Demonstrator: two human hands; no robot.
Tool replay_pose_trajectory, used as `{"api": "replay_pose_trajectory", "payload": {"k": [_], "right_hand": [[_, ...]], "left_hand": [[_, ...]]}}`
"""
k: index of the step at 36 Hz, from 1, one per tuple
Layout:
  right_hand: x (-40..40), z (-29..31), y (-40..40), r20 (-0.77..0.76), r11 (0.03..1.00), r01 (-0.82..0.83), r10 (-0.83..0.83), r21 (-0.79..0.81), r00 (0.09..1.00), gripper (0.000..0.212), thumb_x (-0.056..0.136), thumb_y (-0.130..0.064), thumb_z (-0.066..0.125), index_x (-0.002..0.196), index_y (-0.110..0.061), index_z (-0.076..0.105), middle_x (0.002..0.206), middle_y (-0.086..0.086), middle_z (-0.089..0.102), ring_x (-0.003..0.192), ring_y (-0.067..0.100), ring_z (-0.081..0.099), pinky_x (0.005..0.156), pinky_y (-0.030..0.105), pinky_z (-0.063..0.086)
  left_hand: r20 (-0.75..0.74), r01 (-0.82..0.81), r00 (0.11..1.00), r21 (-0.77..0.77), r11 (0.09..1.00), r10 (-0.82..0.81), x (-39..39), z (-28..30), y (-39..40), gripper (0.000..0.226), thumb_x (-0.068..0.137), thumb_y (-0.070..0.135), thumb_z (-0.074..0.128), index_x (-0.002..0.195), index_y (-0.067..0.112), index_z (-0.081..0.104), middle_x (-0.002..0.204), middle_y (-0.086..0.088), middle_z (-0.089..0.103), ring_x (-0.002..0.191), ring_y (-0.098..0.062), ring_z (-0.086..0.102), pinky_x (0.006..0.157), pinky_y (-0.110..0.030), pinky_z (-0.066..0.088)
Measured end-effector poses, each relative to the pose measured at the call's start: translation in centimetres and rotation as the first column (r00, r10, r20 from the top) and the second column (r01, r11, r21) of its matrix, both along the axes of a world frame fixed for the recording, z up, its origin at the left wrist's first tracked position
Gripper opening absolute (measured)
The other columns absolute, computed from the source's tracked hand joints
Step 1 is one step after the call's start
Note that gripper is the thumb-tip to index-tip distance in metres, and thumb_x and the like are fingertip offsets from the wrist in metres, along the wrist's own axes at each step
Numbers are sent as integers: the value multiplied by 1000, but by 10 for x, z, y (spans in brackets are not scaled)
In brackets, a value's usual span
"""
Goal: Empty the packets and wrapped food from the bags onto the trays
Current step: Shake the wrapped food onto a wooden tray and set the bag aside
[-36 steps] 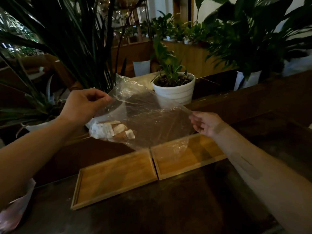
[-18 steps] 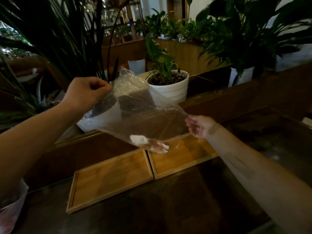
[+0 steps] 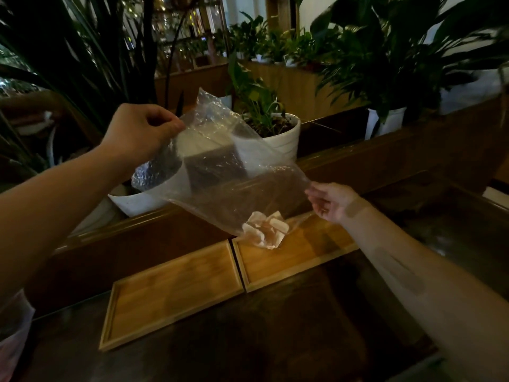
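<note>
I see the clear plastic bag [image 3: 220, 172] stretched in the air above the right tray [image 3: 292, 260], and I take this tray as my landmark. The left hand [image 3: 140, 132] is up and to the left of the tray, its fingers curled and pinching the higher corner of the bag. The right hand [image 3: 332, 201] is just above the tray's far right part, and its fingers pinch the lower corner of the bag. The bag slopes down toward the tray. The wrapped food [image 3: 265, 228], pale and crumpled, sits at the lowest edge of the bag, directly over the tray's far left corner; I cannot tell if it touches the wood. The left tray [image 3: 170, 293] lies edge to edge with the right tray, on the dark table [image 3: 275, 340]. Behind the tray a wooden ledge [image 3: 358, 158] runs across, and on it stands a white plant pot [image 3: 283, 139]. Near the table's left edge, well apart from the tray, I see another bag [image 3: 13, 337]. I can read no writing on the bag or on the wrapping.
</note>
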State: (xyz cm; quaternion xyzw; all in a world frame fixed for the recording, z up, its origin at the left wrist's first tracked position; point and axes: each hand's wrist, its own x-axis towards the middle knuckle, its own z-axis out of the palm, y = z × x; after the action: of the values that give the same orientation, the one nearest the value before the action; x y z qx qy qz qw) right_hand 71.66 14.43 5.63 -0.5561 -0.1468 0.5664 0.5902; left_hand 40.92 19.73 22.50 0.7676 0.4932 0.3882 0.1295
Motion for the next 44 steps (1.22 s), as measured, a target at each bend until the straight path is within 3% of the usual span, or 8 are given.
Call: {"api": "replay_pose_trajectory", "payload": {"k": [8, 17, 26, 30, 37, 40, 44], "right_hand": [[5, 9, -5, 63, 997, 54, -57, 54, 996, 17, 93, -13, 63, 110, -12, 67, 107, 4, 72, 101, 19, 62, 69, 31, 50], [1, 18, -4, 88, 992, 84, -93, 97, 992, 11, 92, -15, 65, 102, -14, 69, 105, 3, 74, 100, 18, 64, 68, 29, 50], [-3, 33, -3, 98, 986, 81, -96, 145, 991, 12, 92, -13, 65, 103, -14, 69, 102, 3, 73, 87, 13, 64, 66, 27, 50], [-5, 41, -4, 91, 979, 83, -101, 186, 991, 8, 95, -11, 60, 93, -16, 66, 100, 3, 71, 78, 12, 60, 62, 24, 48], [-10, 48, -6, 104, 973, 80, -104, 216, 989, 17, 97, -12, 57, 112, -12, 65, 112, 5, 69, 81, 12, 58, 65, 24, 47], [-12, 49, -9, 102, 971, 86, -111, 224, 989, 17, 97, -14, 57, 111, -14, 65, 112, 4, 70, 83, 13, 59, 67, 25, 48], [-14, 53, -17, 82, 958, 108, -135, 267, 988, 14, 95, -19, 61, 108, -16, 66, 107, 1, 71, 77, 11, 59, 64, 25, 48]], "left_hand": [[17, -20, 1000, 23, 1000, 19, 2, -1, 5, 15, 92, 26, 66, 103, 16, 71, 82, 7, 63, 73, -2, 57, 62, -20, 44], [101, -52, 994, 44, 998, 47, -4, 7, 11, 8, 90, 28, 69, 94, 23, 73, 77, 10, 65, 70, -4, 60, 64, -22, 49], [148, -65, 987, 62, 996, 55, -9, 13, 9, 7, 90, 29, 69, 94, 24, 72, 77, 9, 66, 70, -5, 61, 63, -22, 51], [158, -83, 985, 84, 993, 69, -11, 17, 8, 7, 91, 30, 68, 95, 26, 71, 77, 12, 65, 70, -1, 60, 58, -18, 46], [175, -86, 982, 74, 994, 72, -15, 18, 5, 8, 91, 30, 68, 96, 25, 72, 79, 10, 65, 71, -3, 60, 60, -20, 48], [202, -74, 978, 66, 995, 60, -19, 15, 5, 11, 91, 28, 68, 98, 21, 73, 78, 7, 65, 71, -6, 60, 64, -25, 53], [249, -54, 968, 68, 996, 36, -29, 6, 2, 10, 93, 30, 65, 100, 25, 71, 83, 12, 64, 78, -1, 59, 66, -22, 47]]}}
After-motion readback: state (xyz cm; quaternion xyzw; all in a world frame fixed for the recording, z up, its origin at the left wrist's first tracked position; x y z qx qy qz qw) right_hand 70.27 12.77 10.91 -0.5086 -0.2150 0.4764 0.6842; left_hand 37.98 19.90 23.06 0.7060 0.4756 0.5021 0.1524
